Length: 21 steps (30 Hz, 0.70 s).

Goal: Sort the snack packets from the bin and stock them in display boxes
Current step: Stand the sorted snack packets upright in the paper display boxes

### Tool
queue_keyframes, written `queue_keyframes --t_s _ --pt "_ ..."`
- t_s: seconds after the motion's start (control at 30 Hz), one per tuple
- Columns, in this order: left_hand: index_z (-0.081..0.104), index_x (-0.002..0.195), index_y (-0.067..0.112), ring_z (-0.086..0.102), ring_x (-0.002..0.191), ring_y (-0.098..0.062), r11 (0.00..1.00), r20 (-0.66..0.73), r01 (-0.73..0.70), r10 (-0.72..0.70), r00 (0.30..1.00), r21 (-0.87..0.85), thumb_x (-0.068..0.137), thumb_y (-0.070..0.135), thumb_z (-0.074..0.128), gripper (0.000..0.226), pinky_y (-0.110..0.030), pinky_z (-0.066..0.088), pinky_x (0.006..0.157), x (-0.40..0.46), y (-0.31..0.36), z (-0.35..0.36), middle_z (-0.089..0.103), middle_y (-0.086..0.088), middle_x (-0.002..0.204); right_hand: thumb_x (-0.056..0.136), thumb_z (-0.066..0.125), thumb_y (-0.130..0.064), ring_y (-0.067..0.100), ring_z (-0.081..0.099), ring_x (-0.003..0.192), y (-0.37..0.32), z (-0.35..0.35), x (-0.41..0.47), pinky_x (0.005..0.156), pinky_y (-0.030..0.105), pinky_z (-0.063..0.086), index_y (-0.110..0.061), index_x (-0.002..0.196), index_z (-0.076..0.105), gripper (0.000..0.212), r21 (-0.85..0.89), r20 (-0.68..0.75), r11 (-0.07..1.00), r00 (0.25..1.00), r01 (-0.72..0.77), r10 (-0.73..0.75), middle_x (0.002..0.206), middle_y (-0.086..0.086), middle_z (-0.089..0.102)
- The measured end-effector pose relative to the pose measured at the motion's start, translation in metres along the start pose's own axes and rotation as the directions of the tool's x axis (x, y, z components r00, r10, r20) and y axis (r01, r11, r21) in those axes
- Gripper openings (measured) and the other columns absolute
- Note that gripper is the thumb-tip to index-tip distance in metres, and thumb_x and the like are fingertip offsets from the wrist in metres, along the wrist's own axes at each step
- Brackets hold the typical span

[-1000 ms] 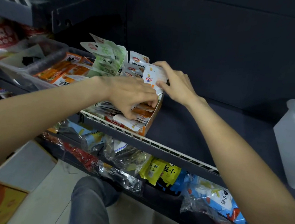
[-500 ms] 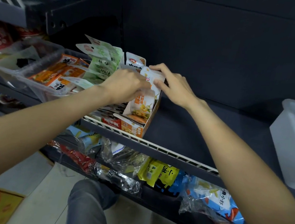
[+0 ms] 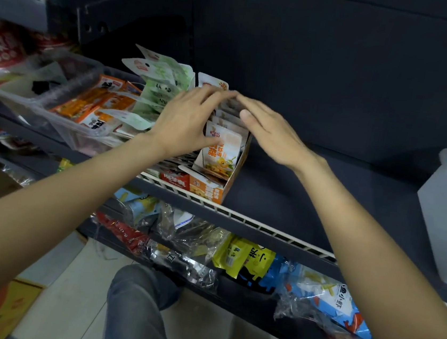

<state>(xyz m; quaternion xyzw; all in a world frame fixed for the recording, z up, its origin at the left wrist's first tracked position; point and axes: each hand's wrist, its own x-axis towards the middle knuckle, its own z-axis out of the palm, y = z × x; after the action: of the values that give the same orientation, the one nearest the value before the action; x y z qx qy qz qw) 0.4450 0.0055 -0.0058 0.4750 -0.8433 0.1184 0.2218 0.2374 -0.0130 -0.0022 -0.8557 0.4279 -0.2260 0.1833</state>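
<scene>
Nearest the camera, the person's grey-trousered knees (image 3: 139, 307) are tucked in under a lower shelf (image 3: 230, 298) stuffed with crinkly clear-wrapped yellow and blue snack bags (image 3: 245, 258), so anything knocked off above is probably dropping into that mess. One level up, the orange cardboard display box (image 3: 209, 190) is sitting right at the white wire front edge of the dark shelf (image 3: 272, 175), and that's my main worry: any downward or outward push is tipping or sliding it over the lip. Inside it a row of white-and-orange snack packets (image 3: 223, 152) is standing upright, front one leaning forward a bit. The left hand (image 3: 183, 120) is cupping the row from its left, fingers loosely spread and curled over the packet tops, thumb resting against the front packet; the right hand (image 3: 273, 133) is hovering flat on the other side, fingers straight and together, holding nothing, fingertips nearly meeting the left's. Both are a bit blurred, so I can't tell how hard they're pressing. Squeezing unevenly is risking the slippery packets fanning out or popping up. Further back left, pale green packets (image 3: 159, 86) are sticking up loose and floppy beside the box, easy to catch with a wrist, and the clear plastic bin (image 3: 42, 109) of orange packets is waiting behind them.
</scene>
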Motion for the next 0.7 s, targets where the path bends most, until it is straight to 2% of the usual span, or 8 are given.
queue_keyframes --t_s 0.07,0.13,0.23,0.33,0.47,0.57,0.63,0.7 --pt "0.038 0.139 0.016 0.05 0.117 -0.027 0.997 0.007 0.072 -0.073 0.997 0.019 0.07 0.044 0.076 0.084 -0.042 0.042 0.095 0.003 0.0 0.002 0.05 -0.008 0.129 0.091 0.049 -0.054 0.018 0.032 0.138 -0.006 0.004 -0.002 0.106 0.036 0.033 -0.028 0.151 0.015 0.074 -0.099 0.036 0.995 0.999 0.021 -0.018 0.156 -0.003 0.023" --pt "0.045 0.13 0.013 0.052 0.11 -0.026 0.995 -0.012 0.099 -0.099 0.995 0.004 0.068 0.042 0.078 0.076 -0.04 0.044 0.091 0.006 0.001 0.001 0.052 -0.008 0.121 0.085 0.062 -0.047 0.023 0.036 0.135 -0.006 0.01 -0.001 0.104 0.04 0.034 -0.027 0.15 0.016 0.082 -0.299 0.04 0.952 0.997 0.07 -0.061 0.154 0.0 0.026" --pt "0.052 0.103 0.01 0.046 0.092 -0.017 0.986 -0.049 -0.125 0.12 0.992 -0.111 0.072 0.041 0.073 0.049 -0.031 0.043 0.08 0.002 -0.001 -0.012 0.051 -0.006 0.102 0.086 0.066 -0.034 0.024 0.049 0.123 -0.003 0.013 0.002 0.097 0.042 0.039 -0.029 0.145 0.025 0.073 -0.298 -0.071 0.95 0.99 0.093 -0.119 0.142 0.001 0.045" --pt "0.051 0.091 0.015 0.049 0.081 -0.012 0.896 0.224 -0.352 0.414 0.882 -0.272 0.07 0.05 0.071 0.046 -0.029 0.046 0.071 -0.006 -0.005 -0.028 0.051 0.004 0.088 0.082 0.07 -0.03 0.024 0.052 0.117 -0.003 0.017 0.002 0.093 0.04 0.04 -0.029 0.14 0.028 0.072 -0.247 -0.108 0.965 0.987 0.09 -0.119 0.134 -0.001 0.052" --pt "0.053 0.096 0.021 0.053 0.086 -0.013 0.908 0.587 -0.349 0.418 0.694 -0.233 0.066 0.054 0.076 0.051 -0.036 0.049 0.073 0.006 0.0 -0.031 0.053 0.009 0.092 0.081 0.07 -0.03 0.025 0.051 0.116 -0.002 0.019 0.003 0.091 0.038 0.04 -0.029 0.139 0.029 0.071 -0.206 -0.121 0.977 0.99 0.051 -0.077 0.134 -0.002 0.051" --pt "0.056 0.1 0.025 0.054 0.088 -0.007 0.909 0.649 -0.327 0.414 0.638 -0.259 0.069 0.05 0.077 0.045 -0.032 0.048 0.076 0.016 0.003 -0.03 0.055 0.013 0.095 0.081 0.069 -0.031 0.023 0.05 0.118 -0.002 0.017 0.002 0.089 0.037 0.039 -0.029 0.14 0.029 0.071 -0.188 -0.115 0.981 0.991 0.048 -0.071 0.134 -0.003 0.051" --pt "0.059 0.103 0.026 0.057 0.087 -0.005 0.909 0.641 -0.303 0.417 0.644 -0.288 0.074 0.04 0.076 0.036 -0.031 0.049 0.077 0.014 0.0 -0.029 0.059 0.013 0.096 0.082 0.069 -0.031 0.022 0.05 0.118 -0.002 0.017 0.001 0.09 0.037 0.039 -0.03 0.139 0.03 0.07 -0.185 -0.112 0.982 0.991 0.048 -0.069 0.135 -0.004 0.051" --pt "0.058 0.108 0.026 0.06 0.088 -0.005 0.899 0.589 -0.316 0.438 0.679 -0.305 0.078 0.028 0.073 0.034 -0.022 0.048 0.073 0.008 -0.004 -0.026 0.062 0.01 0.1 0.082 0.069 -0.032 0.022 0.05 0.118 -0.002 0.017 0.002 0.091 0.038 0.039 -0.03 0.139 0.03 0.069 -0.186 -0.111 0.982 0.992 0.041 -0.062 0.134 -0.004 0.051"
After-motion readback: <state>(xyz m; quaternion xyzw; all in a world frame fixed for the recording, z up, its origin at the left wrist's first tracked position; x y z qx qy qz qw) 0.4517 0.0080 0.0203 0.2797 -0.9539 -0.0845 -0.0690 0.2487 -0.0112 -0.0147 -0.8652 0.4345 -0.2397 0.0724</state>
